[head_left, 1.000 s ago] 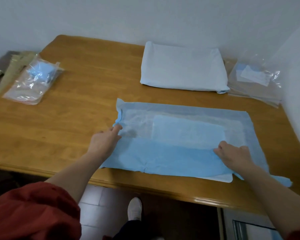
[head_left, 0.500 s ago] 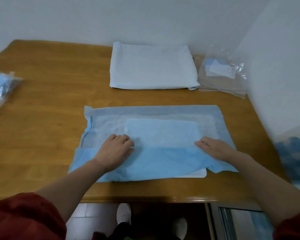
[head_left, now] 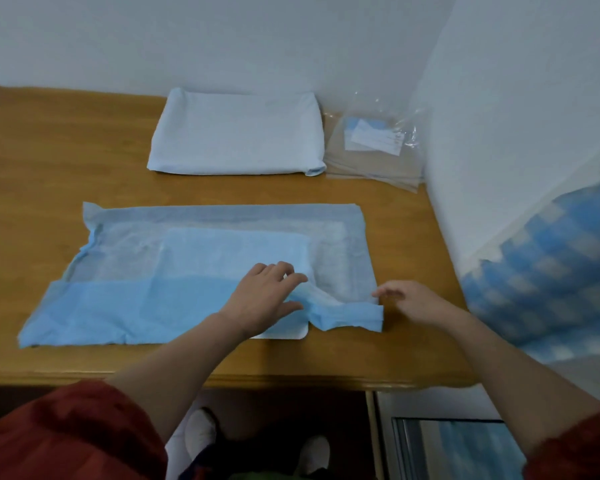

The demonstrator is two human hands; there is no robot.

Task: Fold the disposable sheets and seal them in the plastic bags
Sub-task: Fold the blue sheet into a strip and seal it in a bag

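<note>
Left hand [head_left: 267, 296] has slid across the blue disposable sheet [head_left: 136, 306] to its rumpled right corner, fingers spread flat; right hand [head_left: 416, 303] sits loose beside it, empty. Looks like smoothing before the next fold.

You won't find any text you can read here. The white label [head_left: 374, 136] inside the clear plastic bag [head_left: 373, 162] carries faint print, too small and blurred to make out
</note>
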